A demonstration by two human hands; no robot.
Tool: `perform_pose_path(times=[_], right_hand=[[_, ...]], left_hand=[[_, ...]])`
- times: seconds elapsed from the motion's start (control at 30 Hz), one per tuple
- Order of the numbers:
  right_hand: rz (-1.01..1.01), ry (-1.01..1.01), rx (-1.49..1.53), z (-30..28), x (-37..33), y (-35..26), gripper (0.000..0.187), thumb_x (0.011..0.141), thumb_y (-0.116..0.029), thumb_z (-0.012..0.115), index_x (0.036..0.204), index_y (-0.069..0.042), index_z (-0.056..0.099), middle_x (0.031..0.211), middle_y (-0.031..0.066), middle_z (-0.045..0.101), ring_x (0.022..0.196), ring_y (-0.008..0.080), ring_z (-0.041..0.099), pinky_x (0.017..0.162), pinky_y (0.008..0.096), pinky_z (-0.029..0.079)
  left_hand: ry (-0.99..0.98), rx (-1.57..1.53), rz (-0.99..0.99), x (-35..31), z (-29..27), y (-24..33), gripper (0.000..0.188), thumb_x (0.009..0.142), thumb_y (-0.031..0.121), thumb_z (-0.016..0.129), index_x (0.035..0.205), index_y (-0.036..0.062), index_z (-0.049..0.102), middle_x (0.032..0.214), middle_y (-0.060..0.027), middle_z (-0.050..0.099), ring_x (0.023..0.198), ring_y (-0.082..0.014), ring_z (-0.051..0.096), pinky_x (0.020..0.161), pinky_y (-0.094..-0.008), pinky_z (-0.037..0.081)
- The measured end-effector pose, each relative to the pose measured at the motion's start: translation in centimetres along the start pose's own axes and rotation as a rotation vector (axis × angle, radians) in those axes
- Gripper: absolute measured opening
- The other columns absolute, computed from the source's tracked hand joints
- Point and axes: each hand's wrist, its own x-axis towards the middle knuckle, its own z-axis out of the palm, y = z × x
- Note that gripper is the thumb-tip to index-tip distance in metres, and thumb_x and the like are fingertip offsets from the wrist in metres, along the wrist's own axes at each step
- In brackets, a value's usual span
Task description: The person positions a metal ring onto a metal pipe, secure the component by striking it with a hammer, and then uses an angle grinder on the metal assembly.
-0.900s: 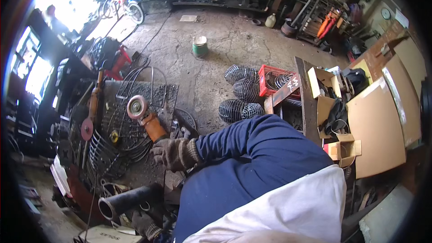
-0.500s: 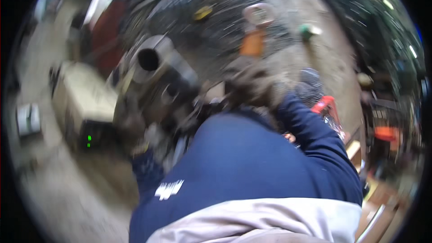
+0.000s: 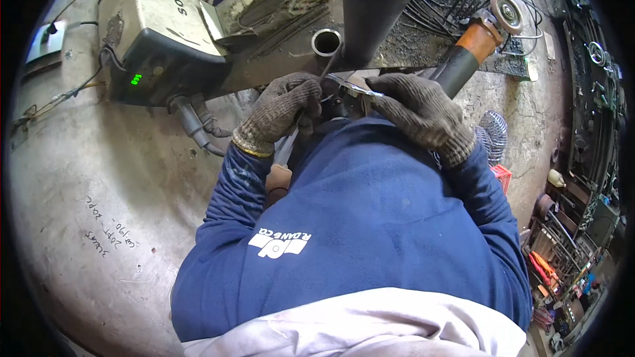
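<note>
Brown ribbed gloves (image 3: 288, 106), orange-black grinder (image 3: 468, 54), navy shirt (image 3: 370, 198) — white print (image 3: 271, 249)

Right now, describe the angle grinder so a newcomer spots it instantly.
Find the workbench across the top, then the right hand. Just beyond it, the angle grinder slants rightward; its orange section and round disc distinguish it from the dark pipe on its left.

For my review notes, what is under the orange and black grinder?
The grit-strewn bench shows on both sides of the grinder; whatever lies directly beneath it is covered and cannot be seen.
</note>
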Motion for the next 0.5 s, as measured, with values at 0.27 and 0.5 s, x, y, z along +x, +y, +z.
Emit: perform_pose_path(times=[0.27, 0.5], right_hand=[[0.353, -0.132, 0.517, 3.1, 3.1, 1.7, 0.047, 0.103, -0.037, 0.059, 0.133, -0.002, 0.062, 0.107, 0.0107, 0.072, 0.092, 0.0166, 0.070, 0.081, 0.0305, 0.057], [-0.426, 0.110, -0.549, 4.7, 4.0, 4.8, 0.031, 0.103, -0.025, 0.059, 0.124, -0.003, 0.066, 0.106, 0.0099, 0.071, 0.090, 0.0146, 0.069, 0.080, 0.0284, 0.056]], left_hand=[[-0.140, 0.138, -0.134, 0.2, -0.4, -2.8, 0.024, 0.101, 0.025, 0.064, 0.109, 0.0023, 0.068, 0.078, -0.0056, 0.067, 0.060, -0.0132, 0.063, 0.054, -0.0263, 0.053], [-0.007, 0.038, 0.074, 1.0, 0.4, -6.9, 0.030, 0.101, 0.019, 0.063, 0.124, 0.0005, 0.065, 0.103, -0.0088, 0.071, 0.090, -0.0171, 0.068, 0.080, -0.0301, 0.056]])
